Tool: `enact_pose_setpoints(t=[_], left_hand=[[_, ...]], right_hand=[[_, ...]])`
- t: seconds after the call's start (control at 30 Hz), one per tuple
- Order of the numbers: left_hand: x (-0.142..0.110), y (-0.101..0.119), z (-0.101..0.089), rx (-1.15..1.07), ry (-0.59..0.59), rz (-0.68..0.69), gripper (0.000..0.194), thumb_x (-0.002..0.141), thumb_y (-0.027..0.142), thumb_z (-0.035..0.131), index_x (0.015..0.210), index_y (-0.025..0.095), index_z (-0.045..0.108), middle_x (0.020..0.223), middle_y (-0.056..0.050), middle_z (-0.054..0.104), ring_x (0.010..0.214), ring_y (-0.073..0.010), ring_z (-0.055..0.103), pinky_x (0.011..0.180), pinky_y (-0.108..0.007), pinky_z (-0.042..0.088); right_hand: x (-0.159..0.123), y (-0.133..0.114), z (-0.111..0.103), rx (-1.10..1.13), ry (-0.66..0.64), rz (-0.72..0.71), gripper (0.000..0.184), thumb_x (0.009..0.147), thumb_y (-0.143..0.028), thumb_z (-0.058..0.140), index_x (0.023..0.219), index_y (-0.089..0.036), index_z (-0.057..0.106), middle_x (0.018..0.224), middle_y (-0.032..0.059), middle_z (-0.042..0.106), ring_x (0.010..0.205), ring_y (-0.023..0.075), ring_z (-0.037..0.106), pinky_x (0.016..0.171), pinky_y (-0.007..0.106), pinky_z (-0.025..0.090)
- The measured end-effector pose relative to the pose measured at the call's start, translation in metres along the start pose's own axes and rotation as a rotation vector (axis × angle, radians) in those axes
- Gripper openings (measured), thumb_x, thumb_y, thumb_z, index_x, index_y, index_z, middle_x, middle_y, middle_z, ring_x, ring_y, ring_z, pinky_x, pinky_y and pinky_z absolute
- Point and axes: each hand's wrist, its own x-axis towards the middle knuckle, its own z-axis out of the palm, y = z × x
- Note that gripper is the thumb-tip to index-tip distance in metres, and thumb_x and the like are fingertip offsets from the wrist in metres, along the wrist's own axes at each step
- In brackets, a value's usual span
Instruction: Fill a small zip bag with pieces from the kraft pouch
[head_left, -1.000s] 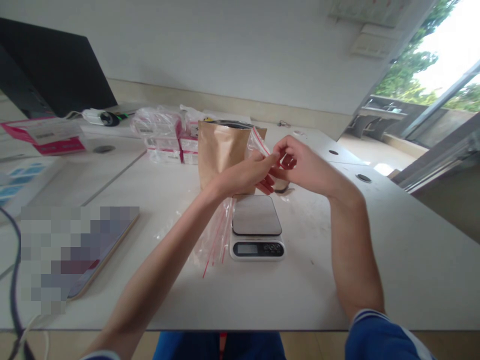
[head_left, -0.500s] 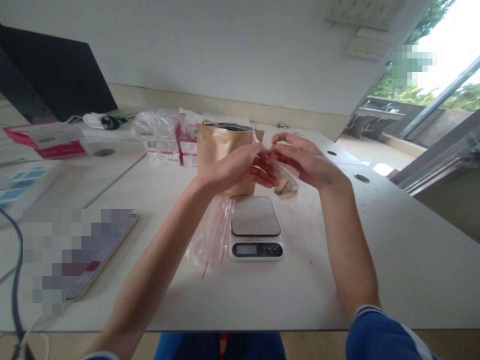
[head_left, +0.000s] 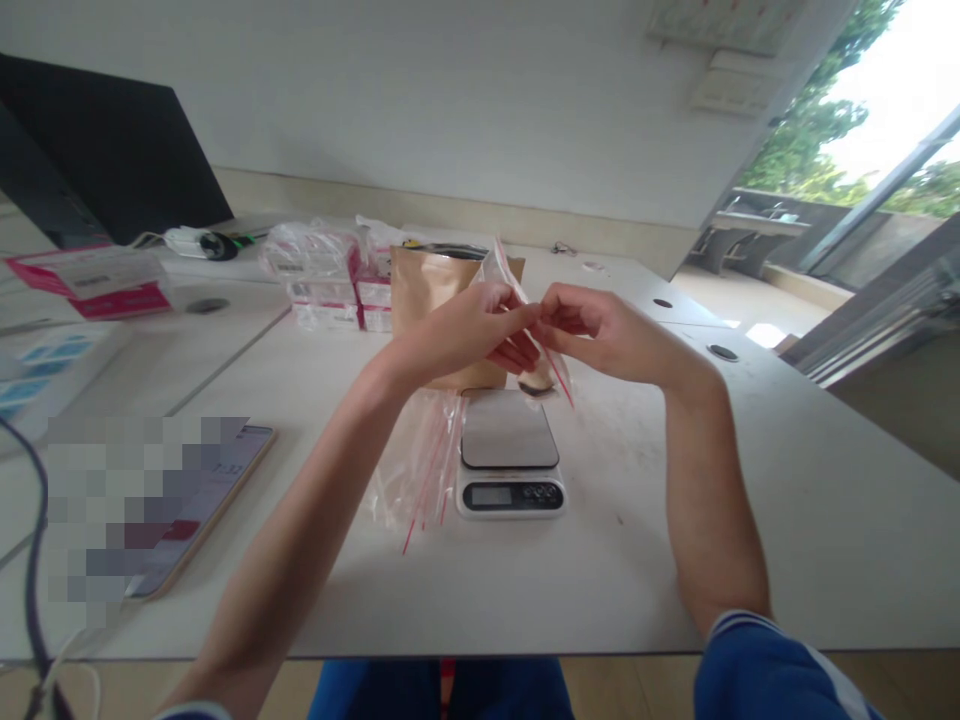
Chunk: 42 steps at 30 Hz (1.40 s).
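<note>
Your left hand (head_left: 484,325) and right hand (head_left: 604,330) pinch the red-striped bag (head_left: 556,371) between them, beyond the scale (head_left: 510,430); uneven tugging could make its thin film slip or tear.

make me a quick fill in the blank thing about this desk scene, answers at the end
1. The left hand and right hand hold a clear bag with a ____ strip.
2. The paper pouch stands ____ the scale, on its far side.
3. The phone lies to the person's ____.
4. The right sleeve is mostly ____, with some white.

Missing words: red; behind; left; blue.
</note>
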Motion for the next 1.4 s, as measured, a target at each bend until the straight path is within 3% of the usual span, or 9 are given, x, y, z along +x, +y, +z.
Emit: enact_pose_setpoints(t=[0.17, 0.5, 0.67, 0.8, 0.93, 1.07, 1.23, 1.33, 1.4], left_hand=[[-0.005, -0.002, -0.004, 0.148, -0.014, 0.010, 0.035, 0.085, 0.046, 0.057, 0.070, 0.015, 0.056, 0.063, -0.006, 0.066, 0.062, -0.0159, 0.067, 0.063, -0.027, 0.054], [-0.015, 0.004, 0.002, 0.231, 0.126, 0.040, 0.028, 0.087, 0.035, 0.056, 0.066, 0.016, 0.056, 0.058, -0.005, 0.064, 0.055, -0.0153, 0.066, 0.054, -0.023, 0.051], [-0.017, 0.009, 0.003, 0.093, 0.131, 0.082, 0.022, 0.084, 0.021, 0.055, 0.063, 0.016, 0.059, 0.053, -0.002, 0.062, 0.049, -0.0134, 0.063, 0.050, -0.022, 0.050], [-0.014, 0.009, 0.008, 0.026, 0.271, 0.199, 0.018, 0.077, 0.014, 0.059, 0.060, 0.016, 0.057, 0.048, 0.002, 0.056, 0.045, -0.0109, 0.059, 0.047, -0.019, 0.047], [-0.019, 0.011, 0.012, 0.035, 0.368, 0.308, 0.027, 0.076, 0.009, 0.056, 0.051, 0.017, 0.050, 0.042, 0.004, 0.050, 0.038, -0.0068, 0.049, 0.039, -0.015, 0.037], [-0.039, 0.015, 0.003, 0.052, 0.526, 0.451, 0.037, 0.077, 0.006, 0.048, 0.044, 0.019, 0.039, 0.036, 0.005, 0.045, 0.030, -0.0040, 0.038, 0.033, -0.015, 0.026], [-0.057, -0.013, -0.007, -0.063, 0.540, 0.223, 0.033, 0.080, 0.019, 0.054, 0.048, 0.018, 0.044, 0.041, 0.002, 0.051, 0.034, -0.0076, 0.047, 0.036, -0.017, 0.032], [-0.057, -0.049, -0.003, -0.320, 0.667, 0.136, 0.040, 0.086, 0.035, 0.046, 0.050, 0.019, 0.044, 0.051, -0.003, 0.060, 0.047, -0.0122, 0.056, 0.041, -0.019, 0.039], [-0.059, -0.069, 0.003, -0.557, 0.631, -0.017, 0.038, 0.087, 0.038, 0.043, 0.058, 0.016, 0.055, 0.074, -0.009, 0.069, 0.070, -0.0171, 0.066, 0.058, -0.024, 0.051]], right_hand=[[-0.003, -0.006, 0.001, -0.113, -0.020, 0.017, 0.014, 0.085, -0.028, 0.057, 0.076, -0.018, 0.057, 0.067, -0.0018, 0.053, 0.061, 0.0112, 0.045, 0.057, 0.026, 0.033], [0.000, -0.001, 0.007, -0.146, -0.003, -0.070, 0.026, 0.094, -0.031, 0.044, 0.075, -0.017, 0.053, 0.065, -0.0018, 0.048, 0.059, 0.0095, 0.042, 0.055, 0.024, 0.033], [0.002, -0.002, 0.008, -0.006, -0.011, -0.166, 0.032, 0.096, -0.040, 0.043, 0.073, -0.018, 0.047, 0.068, -0.0016, 0.047, 0.063, 0.0099, 0.044, 0.058, 0.023, 0.036], [0.006, -0.006, 0.015, 0.189, -0.016, -0.229, 0.035, 0.093, -0.049, 0.046, 0.075, -0.019, 0.048, 0.069, -0.0013, 0.048, 0.062, 0.0108, 0.046, 0.058, 0.024, 0.040], [0.015, 0.004, 0.017, 0.253, 0.117, -0.207, 0.035, 0.092, -0.047, 0.048, 0.068, -0.021, 0.044, 0.062, -0.0029, 0.042, 0.055, 0.0099, 0.042, 0.052, 0.024, 0.038], [0.022, 0.032, -0.002, 0.327, 0.352, -0.154, 0.040, 0.088, -0.041, 0.053, 0.059, -0.022, 0.033, 0.053, -0.0065, 0.026, 0.044, 0.0072, 0.026, 0.042, 0.022, 0.025], [0.017, 0.037, -0.017, 0.427, 0.383, -0.150, 0.041, 0.084, -0.043, 0.055, 0.059, -0.023, 0.029, 0.054, -0.0060, 0.027, 0.045, 0.0078, 0.027, 0.042, 0.022, 0.029], [0.018, 0.018, -0.003, 0.423, 0.379, -0.184, 0.040, 0.088, -0.048, 0.049, 0.062, -0.023, 0.030, 0.059, -0.0036, 0.033, 0.050, 0.0101, 0.037, 0.047, 0.024, 0.036], [0.021, 0.006, 0.014, 0.407, 0.379, -0.176, 0.039, 0.091, -0.050, 0.040, 0.065, -0.023, 0.030, 0.063, -0.0026, 0.036, 0.056, 0.0111, 0.042, 0.052, 0.025, 0.040]])
